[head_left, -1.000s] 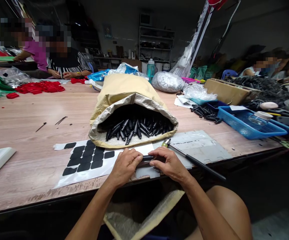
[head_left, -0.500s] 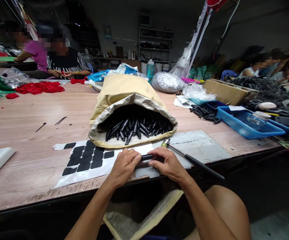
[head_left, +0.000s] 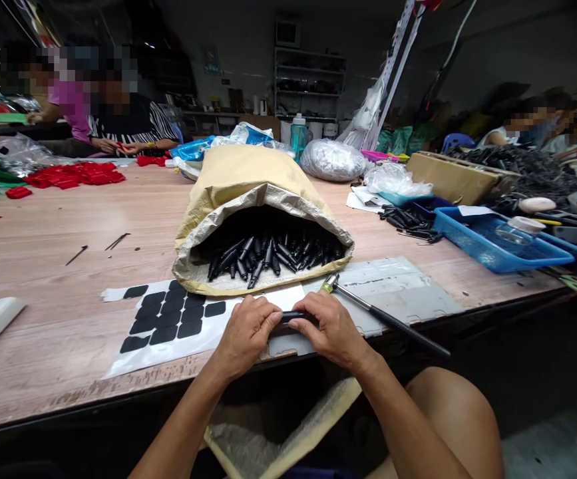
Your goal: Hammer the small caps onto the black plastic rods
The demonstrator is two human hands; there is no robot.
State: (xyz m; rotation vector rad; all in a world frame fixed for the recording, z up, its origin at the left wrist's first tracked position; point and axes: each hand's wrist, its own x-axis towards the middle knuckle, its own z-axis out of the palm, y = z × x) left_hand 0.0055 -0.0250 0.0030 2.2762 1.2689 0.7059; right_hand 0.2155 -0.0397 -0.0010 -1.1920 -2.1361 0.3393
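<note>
Near the table's front edge, my left hand [head_left: 249, 331] and my right hand [head_left: 329, 327] grip a slim black cylindrical piece [head_left: 291, 317] from its two ends. My thumbs and fingers cover the ends, so only its middle shows. Just beyond lies an open tan sack [head_left: 255, 166] with many black, pen-like pieces [head_left: 263, 256] in its mouth. To the left, a white sheet [head_left: 203, 346] carries several black rounded-square stickers [head_left: 173, 303]. A hammer [head_left: 392, 321] with a black handle rests to the right on a grey board [head_left: 408, 293].
At right stand a blue basket [head_left: 498, 246], a cardboard box [head_left: 460, 176] and a heap of black parts [head_left: 542, 169]. Red pieces [head_left: 76, 174] lie far left, near two people seated across the table. A second open sack [head_left: 278, 432] is below the edge.
My right hand has moved slightly left and closed further round the black piece, covering more of its end. My left hand keeps its grip. The camera view has shifted a little.
</note>
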